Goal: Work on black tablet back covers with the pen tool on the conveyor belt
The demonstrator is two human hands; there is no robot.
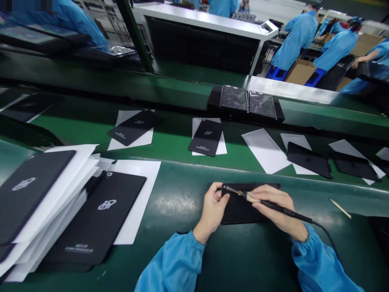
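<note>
A black tablet back cover (235, 211) lies flat on the green bench in front of me. My left hand (213, 209) grips its upper left corner, with the thumb on the panel and the other fingers curled at the edge. My right hand (278, 207) holds a soldering iron (275, 206) like a pen, its cable trailing off to the right. The iron's metal tip points left and reaches the cover's upper left corner, close to my left thumb. Whether the tip touches the cover I cannot tell.
Left of my hands rises a stack of black covers (100, 215) interleaved with white sheets (136, 202). Beyond runs a green conveyor (176, 140) bearing several covers on paper. A black tray (212, 103) stands behind it. A thin wooden stick (340, 208) lies right. People in blue work farther back.
</note>
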